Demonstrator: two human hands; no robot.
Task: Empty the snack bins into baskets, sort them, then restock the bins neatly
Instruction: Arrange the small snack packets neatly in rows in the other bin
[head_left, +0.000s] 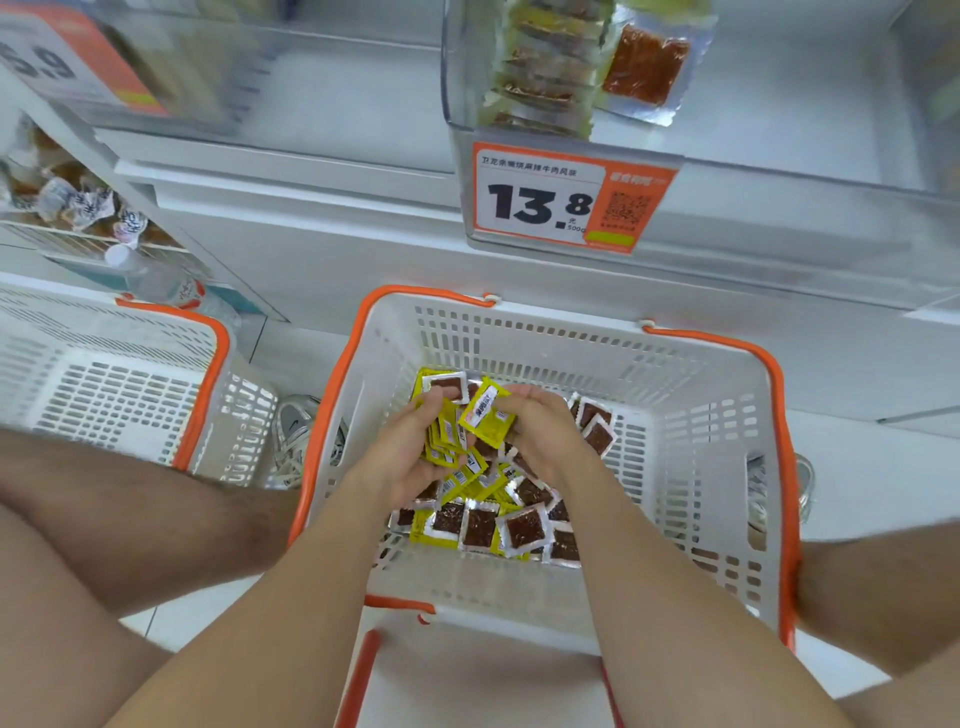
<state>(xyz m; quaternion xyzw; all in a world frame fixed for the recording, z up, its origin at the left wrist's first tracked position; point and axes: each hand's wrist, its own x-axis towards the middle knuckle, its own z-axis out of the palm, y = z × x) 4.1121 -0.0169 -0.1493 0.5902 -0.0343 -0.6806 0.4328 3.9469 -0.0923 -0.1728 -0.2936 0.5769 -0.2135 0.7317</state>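
Both hands are down in the white basket (675, 374) with orange handles. The left hand (400, 457) has its fingers curled around a stack of yellow snack packets (447, 441), and the right hand (540, 431) pinches one packet (485, 415) against it. More packets (498, 525) lie loose on the basket floor, and the clear bin (519, 67) above holds a few.

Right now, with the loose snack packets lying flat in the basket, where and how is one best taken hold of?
Pinch a crimped edge of a flat packet from above with fingertips: it lies face-up and unburied on the pile in the basket.
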